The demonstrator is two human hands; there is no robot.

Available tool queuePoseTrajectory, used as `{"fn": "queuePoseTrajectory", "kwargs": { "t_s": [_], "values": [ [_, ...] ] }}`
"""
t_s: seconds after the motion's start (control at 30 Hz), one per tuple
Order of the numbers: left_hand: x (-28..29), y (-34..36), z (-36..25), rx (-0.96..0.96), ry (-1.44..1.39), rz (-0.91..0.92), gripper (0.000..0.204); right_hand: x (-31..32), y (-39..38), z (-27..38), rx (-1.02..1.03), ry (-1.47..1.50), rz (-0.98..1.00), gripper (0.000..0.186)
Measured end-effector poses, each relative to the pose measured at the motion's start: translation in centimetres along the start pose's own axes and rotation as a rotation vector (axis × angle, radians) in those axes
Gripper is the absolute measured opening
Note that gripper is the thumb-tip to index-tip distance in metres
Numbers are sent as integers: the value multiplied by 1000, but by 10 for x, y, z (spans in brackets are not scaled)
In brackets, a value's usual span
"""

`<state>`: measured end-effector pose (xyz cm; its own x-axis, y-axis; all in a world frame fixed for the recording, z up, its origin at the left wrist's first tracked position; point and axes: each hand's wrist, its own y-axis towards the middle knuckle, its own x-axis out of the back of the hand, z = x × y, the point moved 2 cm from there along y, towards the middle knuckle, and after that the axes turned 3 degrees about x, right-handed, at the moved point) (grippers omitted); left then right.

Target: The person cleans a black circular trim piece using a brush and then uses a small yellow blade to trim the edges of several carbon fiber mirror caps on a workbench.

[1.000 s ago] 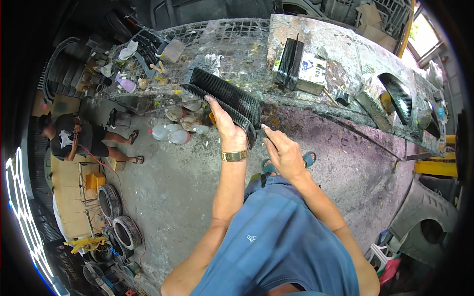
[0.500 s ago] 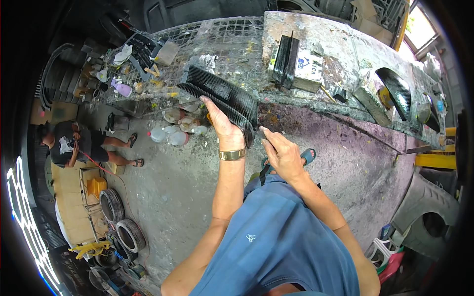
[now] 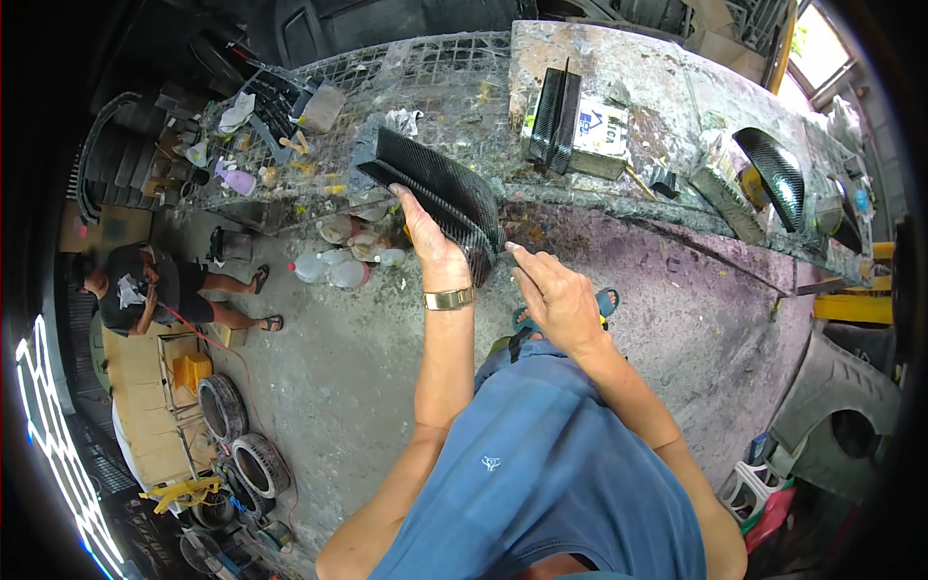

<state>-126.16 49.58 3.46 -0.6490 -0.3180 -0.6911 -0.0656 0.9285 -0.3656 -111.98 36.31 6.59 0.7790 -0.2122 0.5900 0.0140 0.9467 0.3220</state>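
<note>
A black carbon-fibre weave part (image 3: 435,166), long and angled with a raised lengthwise edge, is held out in front of me over the front of the bench. My left hand (image 3: 435,249) cradles it from the lower side, thumb lying along it, a gold-coloured watch on the wrist. My right hand (image 3: 561,295) is at the part's right end with bent fingers and the index fingertip at the edge; whatever it may grip there is too small to make out.
The stained workbench (image 3: 667,77) carries carbon pieces (image 3: 553,116), a block (image 3: 599,140), a curved shell (image 3: 773,179) and a purple bottle (image 3: 235,177). Plastic jugs (image 3: 333,266) sit below. Another person (image 3: 130,290) stands left, near tyres (image 3: 222,406). Grey panels (image 3: 831,406) lean at right.
The part and both my hands have shifted slightly left in the view, with the same hold. The bench appears a little higher and the other person lower in the picture.
</note>
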Motion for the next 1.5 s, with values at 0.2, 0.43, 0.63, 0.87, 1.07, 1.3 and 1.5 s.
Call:
{"fn": "queuePoseTrajectory", "kwargs": {
  "t_s": [0.2, 0.43, 0.63, 0.87, 1.07, 1.3, 1.5],
  "values": [
    [15, 11, -1, 27, -43, -4, 58, -1, -16, -9, 25, 117, 94, 30],
    [-8, -11, -10, 196, -157, 97, 69, 16, -7, -16, -46, 218, -35, 31],
    [-23, -22, -15, 256, -225, 114, 80, 11, -7, -5, -43, 170, 21, 22],
    [-5, -8, -10, 221, -190, 225, 94, 4, 13, 5, 114, 132, -77, 18],
    [-13, -14, -12, 188, -185, 168, 85, -2, 8, -2, 115, 151, -80, 17],
    [-16, -19, -17, 251, -333, 173, 88, 2, 2, -10, -158, 524, 87, 19],
    [-21, -20, -12, 280, -453, 307, 89, -13, 16, -3, -233, 637, 15, 18]
  ]
}}
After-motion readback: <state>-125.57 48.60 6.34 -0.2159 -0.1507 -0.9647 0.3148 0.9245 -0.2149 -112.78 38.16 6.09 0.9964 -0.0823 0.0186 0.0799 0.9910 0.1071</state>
